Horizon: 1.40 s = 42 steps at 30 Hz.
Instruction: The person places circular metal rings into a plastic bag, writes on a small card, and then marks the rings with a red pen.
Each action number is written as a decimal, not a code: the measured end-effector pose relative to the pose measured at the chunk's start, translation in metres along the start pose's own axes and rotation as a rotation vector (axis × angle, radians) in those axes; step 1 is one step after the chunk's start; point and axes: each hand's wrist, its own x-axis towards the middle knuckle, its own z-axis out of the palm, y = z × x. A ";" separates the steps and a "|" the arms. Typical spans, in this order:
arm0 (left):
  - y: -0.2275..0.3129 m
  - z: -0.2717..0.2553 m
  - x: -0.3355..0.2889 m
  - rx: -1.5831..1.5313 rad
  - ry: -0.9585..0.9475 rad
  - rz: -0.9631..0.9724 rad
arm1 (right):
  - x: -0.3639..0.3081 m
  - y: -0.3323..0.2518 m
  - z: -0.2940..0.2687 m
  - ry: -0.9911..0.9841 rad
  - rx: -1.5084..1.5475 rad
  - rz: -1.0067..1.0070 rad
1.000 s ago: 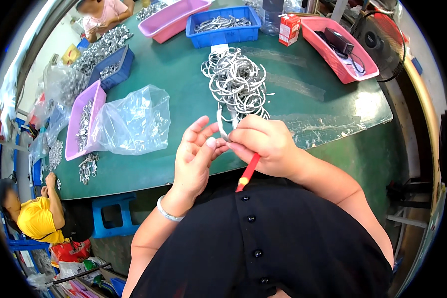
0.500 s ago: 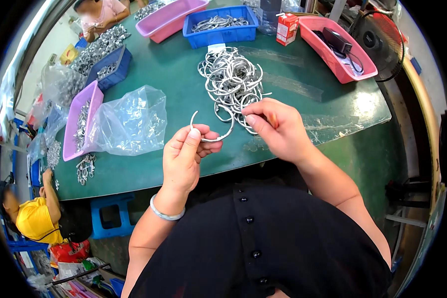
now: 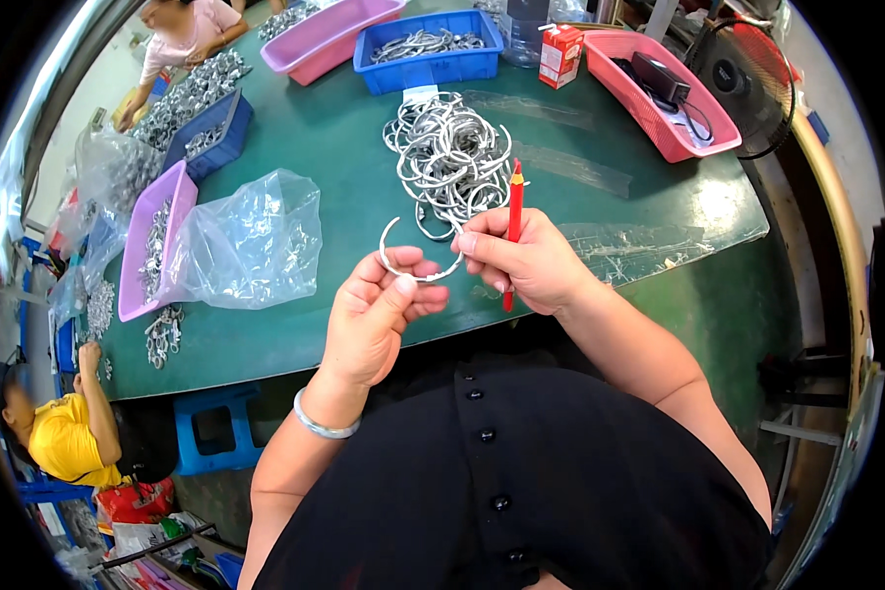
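The left hand (image 3: 369,320), just left of the frame's centre, is half open with its fingers loosely curled, thumb and forefinger closed on the lower curve of a silvery open ring (image 3: 431,278). The ring is an incomplete loop whose gap faces the top of the frame; its free left end points up and slightly right, and its widest span runs roughly left to right. The right hand (image 3: 531,261), right of centre, has thumb and fingertips drawn together at the ring's right end, though exactly how they grip it is hidden. Lodged in that hand is a red pencil (image 3: 515,206), long axis nearly vertical, its sharpened tip pointing to the top of the frame. A pale bracelet (image 3: 315,425) circles the left wrist. Just above the hands a heap of similar rings (image 3: 452,147) lies on the green table (image 3: 349,157), with a blue tray (image 3: 428,74) of metal parts beyond at top centre. A clear plastic bag (image 3: 251,246) overlaps a lilac tray (image 3: 182,202) at left. At upper right, a red-and-white carton (image 3: 560,56) bearing printing stands beside a pink basket (image 3: 703,146); a dark fan (image 3: 742,79) carries a small pale mark, too small to read.
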 end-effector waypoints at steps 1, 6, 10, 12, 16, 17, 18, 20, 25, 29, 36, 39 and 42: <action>-0.001 0.000 -0.001 0.017 -0.008 -0.013 | 0.000 0.000 0.001 0.003 -0.026 -0.015; -0.002 -0.013 0.003 0.000 -0.028 0.004 | 0.001 0.002 -0.008 0.135 -0.182 -0.296; -0.003 -0.014 0.000 -0.064 0.011 -0.008 | -0.007 -0.008 -0.024 0.072 -0.298 -0.452; -0.002 -0.015 0.003 -0.072 0.027 0.003 | -0.010 -0.014 -0.028 -0.026 -0.241 -0.336; -0.003 -0.014 0.002 -0.059 0.047 0.007 | -0.011 -0.014 -0.027 0.025 -0.109 -0.215; -0.002 -0.014 0.004 -0.054 0.052 0.010 | -0.010 -0.015 -0.028 0.049 -0.055 -0.196; -0.002 -0.015 0.004 -0.044 0.067 0.011 | -0.009 -0.013 -0.030 0.057 -0.061 -0.176; -0.002 -0.018 0.002 -0.039 0.064 0.026 | 0.000 -0.007 -0.033 -0.006 -0.095 -0.323; 0.000 -0.021 -0.002 -0.028 0.084 0.062 | -0.010 -0.026 -0.032 0.050 -0.218 -0.244; 0.003 -0.018 0.001 -0.067 0.046 0.066 | -0.013 -0.032 -0.036 0.132 -0.270 -0.378; 0.004 -0.021 -0.002 -0.067 0.039 0.034 | -0.032 -0.041 -0.038 -0.006 -0.136 -0.527; 0.001 -0.020 -0.007 -0.052 0.045 -0.007 | -0.032 -0.036 -0.032 -0.176 0.282 -0.512; 0.003 -0.021 -0.006 -0.041 0.043 -0.008 | -0.028 -0.031 -0.028 -0.215 0.213 -0.520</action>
